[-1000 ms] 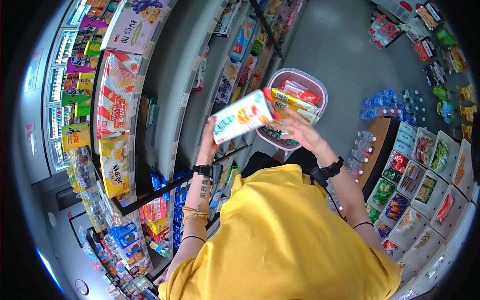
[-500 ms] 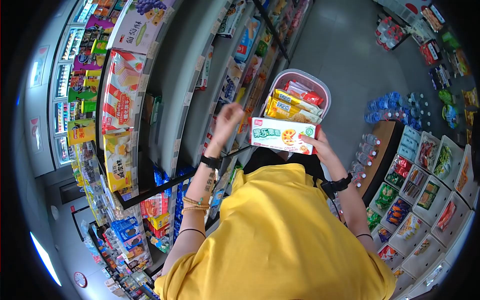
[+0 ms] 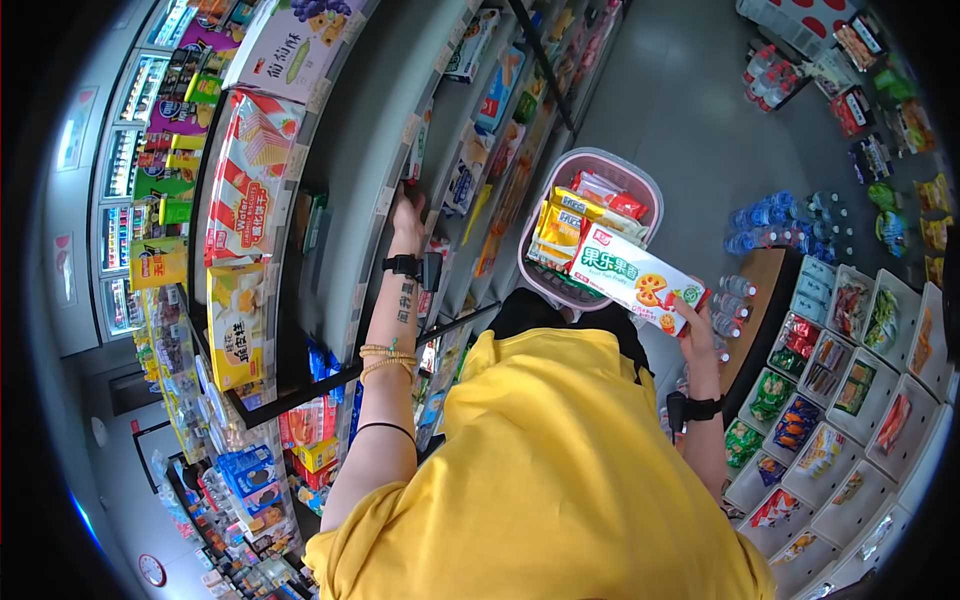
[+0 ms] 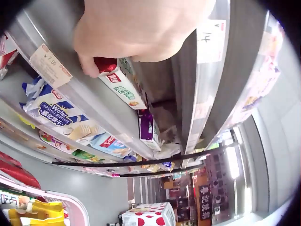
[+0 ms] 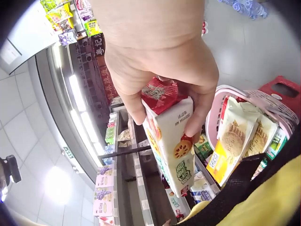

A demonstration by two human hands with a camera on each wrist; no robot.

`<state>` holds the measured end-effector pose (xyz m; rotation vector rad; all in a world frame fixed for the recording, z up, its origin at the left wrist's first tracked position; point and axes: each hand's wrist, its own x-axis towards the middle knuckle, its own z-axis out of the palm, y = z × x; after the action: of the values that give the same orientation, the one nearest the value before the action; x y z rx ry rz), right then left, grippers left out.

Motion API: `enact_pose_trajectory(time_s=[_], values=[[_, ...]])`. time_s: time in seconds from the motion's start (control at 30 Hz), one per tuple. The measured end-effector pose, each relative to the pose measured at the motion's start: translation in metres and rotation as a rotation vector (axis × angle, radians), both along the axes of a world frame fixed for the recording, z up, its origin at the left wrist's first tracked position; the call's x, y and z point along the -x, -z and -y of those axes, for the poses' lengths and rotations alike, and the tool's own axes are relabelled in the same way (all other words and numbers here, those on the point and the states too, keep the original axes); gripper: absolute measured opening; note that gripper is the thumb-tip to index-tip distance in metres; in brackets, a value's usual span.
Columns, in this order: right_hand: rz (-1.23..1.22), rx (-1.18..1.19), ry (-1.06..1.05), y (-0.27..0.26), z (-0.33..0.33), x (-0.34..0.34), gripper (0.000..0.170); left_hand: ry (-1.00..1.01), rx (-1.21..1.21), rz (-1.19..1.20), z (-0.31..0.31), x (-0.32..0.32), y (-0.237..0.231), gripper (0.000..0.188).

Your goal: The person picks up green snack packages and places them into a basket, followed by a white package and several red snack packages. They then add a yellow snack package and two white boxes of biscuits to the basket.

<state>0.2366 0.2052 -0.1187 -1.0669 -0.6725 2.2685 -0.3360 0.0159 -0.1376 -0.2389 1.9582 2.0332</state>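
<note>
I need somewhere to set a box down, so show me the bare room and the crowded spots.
Bare: the grey shelf between the red-striped wafer pack and the left hand; the floor between the basket and the blue bottles. Crowded: the basket itself, holding packets, and the snack-filled white bins at lower right.

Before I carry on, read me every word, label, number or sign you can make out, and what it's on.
"果乐果香": white box in the right hand
"葡萄酥": lilac box
"Wafer", "威化饼干": red-and-white pack
"Wafer", "JIASHILI BISCUITS", "威化饼干": blue-and-white pack
"¥ 7.00": shelf price tag
Too small or blurred to trust: yellow packs, yellow box, dark sign, remaining print.
</note>
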Motion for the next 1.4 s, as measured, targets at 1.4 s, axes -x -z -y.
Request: enact_pose_trajectory(time_s=[1.4], values=[[-0.141, 0.111, -0.094, -0.005, -0.05, 0.013, 0.054, 0.103, -0.688, 0.26, 0.019, -0.073, -0.042, 0.021]])
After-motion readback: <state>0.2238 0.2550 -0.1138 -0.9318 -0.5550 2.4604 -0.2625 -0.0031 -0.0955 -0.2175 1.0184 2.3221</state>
